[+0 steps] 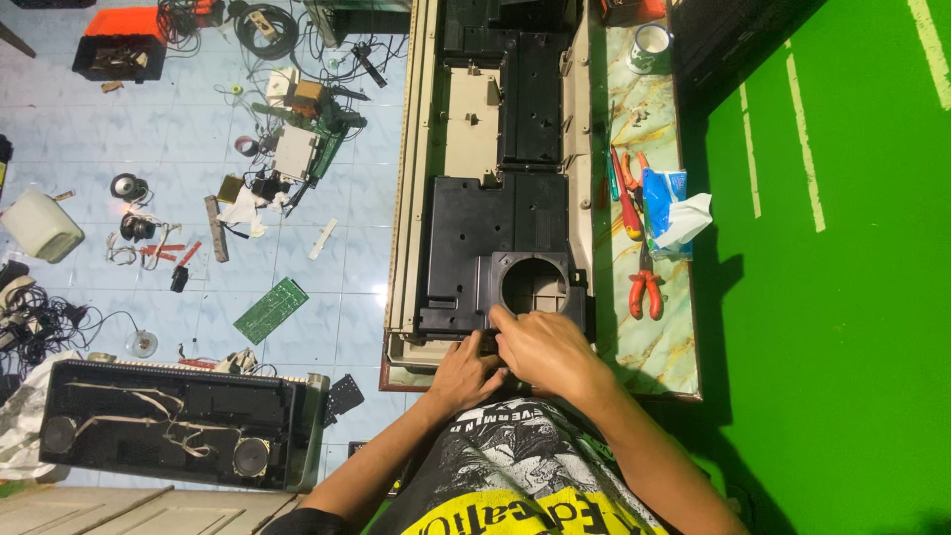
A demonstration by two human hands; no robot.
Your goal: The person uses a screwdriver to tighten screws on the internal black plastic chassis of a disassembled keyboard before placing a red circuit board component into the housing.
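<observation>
A long open device casing [475,119] in beige plastic lies on a marble-patterned tabletop [659,337], with black plastic inner panels. At its near end sits a black panel with a round speaker hole [533,284]. My right hand [545,349] rests on the near edge of that panel, fingers curled over it just below the hole. My left hand [468,369] grips the panel's near left corner, touching the right hand. What the fingers pinch is hidden.
Red-handled pliers [645,292], screwdrivers [626,203] and a blue tissue pack [669,210] lie along the table beside a green wall [842,248]. The tiled floor holds a second opened casing with speakers [168,424], a green circuit board [270,309], cables and parts.
</observation>
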